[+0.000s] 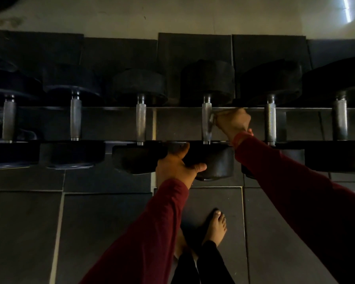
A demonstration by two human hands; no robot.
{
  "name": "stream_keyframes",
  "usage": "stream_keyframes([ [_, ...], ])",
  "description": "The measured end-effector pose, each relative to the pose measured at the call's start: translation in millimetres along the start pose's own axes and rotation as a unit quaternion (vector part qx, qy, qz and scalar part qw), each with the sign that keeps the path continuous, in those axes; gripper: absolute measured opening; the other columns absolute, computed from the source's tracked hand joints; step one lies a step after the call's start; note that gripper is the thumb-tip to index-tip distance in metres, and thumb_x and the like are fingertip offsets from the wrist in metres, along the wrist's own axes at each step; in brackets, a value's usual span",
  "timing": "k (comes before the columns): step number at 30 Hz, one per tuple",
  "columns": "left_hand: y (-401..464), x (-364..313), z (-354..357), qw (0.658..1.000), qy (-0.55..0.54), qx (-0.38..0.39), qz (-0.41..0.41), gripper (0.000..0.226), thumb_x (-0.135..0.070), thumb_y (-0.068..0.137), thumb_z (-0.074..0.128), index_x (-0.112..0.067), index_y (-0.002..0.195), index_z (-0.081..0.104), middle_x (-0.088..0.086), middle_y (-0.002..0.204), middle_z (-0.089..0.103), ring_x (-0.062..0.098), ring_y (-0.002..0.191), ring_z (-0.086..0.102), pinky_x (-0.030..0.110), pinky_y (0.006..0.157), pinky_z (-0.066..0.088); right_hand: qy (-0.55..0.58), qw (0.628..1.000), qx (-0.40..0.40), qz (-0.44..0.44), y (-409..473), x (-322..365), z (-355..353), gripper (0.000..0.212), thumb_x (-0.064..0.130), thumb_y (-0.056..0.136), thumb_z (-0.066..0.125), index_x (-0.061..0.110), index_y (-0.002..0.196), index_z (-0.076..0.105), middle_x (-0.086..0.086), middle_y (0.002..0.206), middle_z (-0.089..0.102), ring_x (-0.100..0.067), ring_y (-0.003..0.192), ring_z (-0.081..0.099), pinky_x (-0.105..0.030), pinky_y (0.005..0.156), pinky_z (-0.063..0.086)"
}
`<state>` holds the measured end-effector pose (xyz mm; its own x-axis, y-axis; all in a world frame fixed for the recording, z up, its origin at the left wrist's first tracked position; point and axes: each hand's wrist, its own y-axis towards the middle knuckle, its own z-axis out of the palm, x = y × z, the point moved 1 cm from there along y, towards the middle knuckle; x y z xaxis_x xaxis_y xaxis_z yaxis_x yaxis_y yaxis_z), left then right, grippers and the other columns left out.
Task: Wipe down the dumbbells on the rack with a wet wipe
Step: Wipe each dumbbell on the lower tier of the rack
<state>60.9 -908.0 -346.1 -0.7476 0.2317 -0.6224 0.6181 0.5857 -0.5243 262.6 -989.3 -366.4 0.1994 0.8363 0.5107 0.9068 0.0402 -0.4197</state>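
A: Dim gym corner. Six dumbbells lie in a row on the rack (115, 108), knurled handles running away from the viewer. Which one is being worked?

B: The fourth dumbbell (206, 119) from the left. The right hand (232, 120) is pressed against the right side of its handle, fingers curled round a small wad, pale and partly hidden. I take it for the wet wipe (212, 119), though the light is poor.

A: And the other hand?

B: The left hand (177, 165) braces the near head of that same dumbbell, thumb out across its face, fingers hooked over the top edge. A wide steadying hold, not a lift.

A: Step in hand?

B: Wiping the handle, by my reading. The two dumbbells to the right and three to the left give no sign either way.

A: Next move?

B: Probably sliding the wipe along the knurling and round its underside, then over the rubber heads, with firm pressure since knurling snags.
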Motion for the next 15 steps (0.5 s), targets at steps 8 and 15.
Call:
stream_keyframes([
  [8,2,3,4,1.000,-0.009,-0.008,0.001,0.082,-0.054,0.058,0.089,-0.039,0.133,0.058,-0.005,0.136,0.061,0.014,0.125,0.057,0.035,0.106,0.047,-0.059,0.982,-0.040,-0.174,-10,2,3,0.009,0.017,0.090,0.066,0.016,0.086,0.075,0.010,0.084,0.069,-0.001,0.074,0.064,0.004,0.055,0.034],
  [15,3,6,6,1.000,-0.019,-0.009,-0.005,0.082,-0.053,0.057,0.090,-0.039,0.132,0.059,-0.006,0.134,0.062,0.015,0.123,0.058,0.037,0.105,0.049,-0.223,0.899,0.051,-0.374,-35,-10,-3,0.018,0.023,0.095,0.062,0.016,0.104,0.076,-0.003,0.107,0.074,-0.017,0.095,0.071,-0.032,0.086,0.058],
])
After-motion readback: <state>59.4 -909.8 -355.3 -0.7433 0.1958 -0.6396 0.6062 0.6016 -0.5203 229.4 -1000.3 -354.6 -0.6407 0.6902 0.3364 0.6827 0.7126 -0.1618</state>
